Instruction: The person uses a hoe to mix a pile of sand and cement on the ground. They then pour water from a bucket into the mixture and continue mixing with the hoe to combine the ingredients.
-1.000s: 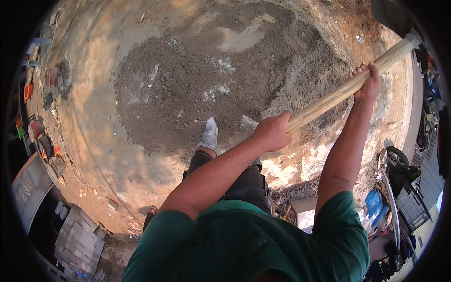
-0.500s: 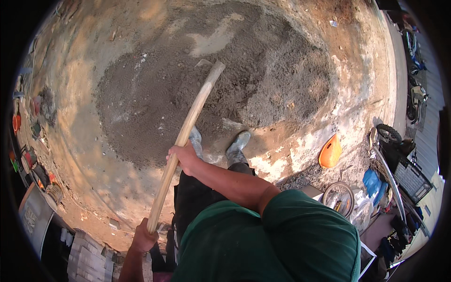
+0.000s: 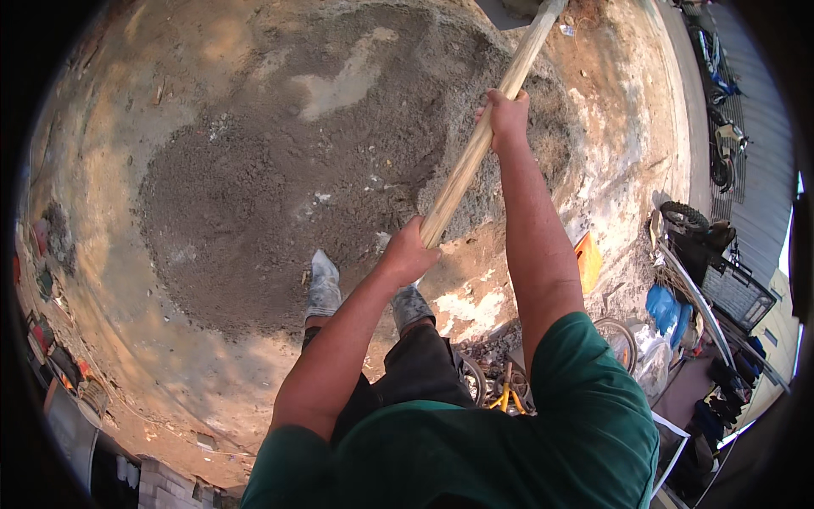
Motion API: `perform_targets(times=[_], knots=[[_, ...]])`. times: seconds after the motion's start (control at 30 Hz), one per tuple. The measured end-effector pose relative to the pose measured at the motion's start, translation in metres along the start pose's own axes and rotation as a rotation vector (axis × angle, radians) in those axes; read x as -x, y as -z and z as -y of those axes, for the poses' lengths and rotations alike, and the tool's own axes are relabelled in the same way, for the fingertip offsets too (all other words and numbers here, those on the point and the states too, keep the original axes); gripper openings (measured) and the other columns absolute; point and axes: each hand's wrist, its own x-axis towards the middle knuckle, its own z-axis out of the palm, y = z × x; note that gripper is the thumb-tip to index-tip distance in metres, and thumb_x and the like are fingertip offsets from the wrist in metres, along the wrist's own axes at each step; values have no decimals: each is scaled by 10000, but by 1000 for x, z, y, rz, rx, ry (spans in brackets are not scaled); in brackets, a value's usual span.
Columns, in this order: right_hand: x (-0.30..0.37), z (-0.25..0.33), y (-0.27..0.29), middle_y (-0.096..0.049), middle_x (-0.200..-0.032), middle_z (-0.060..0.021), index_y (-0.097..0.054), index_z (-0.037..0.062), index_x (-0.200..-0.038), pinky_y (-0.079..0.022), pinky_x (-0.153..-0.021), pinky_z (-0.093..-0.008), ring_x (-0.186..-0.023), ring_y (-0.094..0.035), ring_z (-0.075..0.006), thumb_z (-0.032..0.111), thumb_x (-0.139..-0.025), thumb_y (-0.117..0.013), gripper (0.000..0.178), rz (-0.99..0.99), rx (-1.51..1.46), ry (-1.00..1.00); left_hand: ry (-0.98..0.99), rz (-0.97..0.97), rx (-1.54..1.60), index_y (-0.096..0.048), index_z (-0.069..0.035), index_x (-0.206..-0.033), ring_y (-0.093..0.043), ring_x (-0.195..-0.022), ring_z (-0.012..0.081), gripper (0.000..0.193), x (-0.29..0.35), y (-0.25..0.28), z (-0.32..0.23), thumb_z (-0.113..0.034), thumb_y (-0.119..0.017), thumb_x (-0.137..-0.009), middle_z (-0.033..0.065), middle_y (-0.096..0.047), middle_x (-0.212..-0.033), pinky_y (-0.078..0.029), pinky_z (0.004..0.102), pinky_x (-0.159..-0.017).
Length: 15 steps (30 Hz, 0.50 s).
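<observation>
Both my hands grip the long pale wooden handle of a hoe, which slants up and to the right. My left hand is closed round its near end, in front of my knees. Farther up, with the arm stretched out, my right hand wraps the handle. A broad grey blade shows at the far end, partly cut off by the upper picture edge. Below the tool spreads a wide heap of damp grey sand or mortar mix. My boots, smeared grey, stand at its near edge.
An orange container lies right of my right arm. Beyond it are a bicycle wheel, blue plastic, a black crate and a tyre. Grey blocks stand at lower left.
The hoe has swung up and to the right, away from my body. Both hands moved with it, still holding the handle, and my right arm has straightened.
</observation>
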Motion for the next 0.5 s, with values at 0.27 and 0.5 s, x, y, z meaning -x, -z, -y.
perform_targets(times=[0.27, 0.5], knots=[[-18, -191, -26, -609, -850, -163, -499, -106, -1225, -563, -538, -402, -613, -644, -255, 73, -849, -631, 437, -28, 412, -521, 300, 132, -39, -519, 42, -1160, -679, -916, 404, 486, 14, 37, 52, -184, -672, -758, 263, -672, -998, -522, 456, -817], [101, -203, -99, -576, -924, -187, -299, -54, -1270, -567, -543, -427, -659, -656, -272, 44, -833, -624, 553, 96, 465, -664, 443, 102, -138, -502, 29, -1192, -657, -984, 434, 485, 147, 111, 50, -181, -636, -776, 280, -663, -1012, -507, 492, -860]])
